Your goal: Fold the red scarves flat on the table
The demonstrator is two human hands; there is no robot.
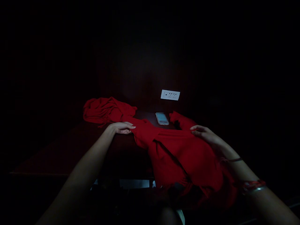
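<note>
A red fringed scarf spreads over the dark table and droops past its front edge, its tassels hanging low. My left hand pinches the cloth at its left side, thumb and fingers together. At the upper right, my right hand has its fingers closed on the scarf's top edge. A bunched heap of the same red cloth lies beyond my left hand; whether it is one piece with the held part is unclear. Another fold of red cloth lies behind, close to my right hand.
On the table, a phone with a lit, blurred screen lies behind the scarf. A white socket panel is set in the dark wall above it. Most of the surroundings are too dark to make out.
</note>
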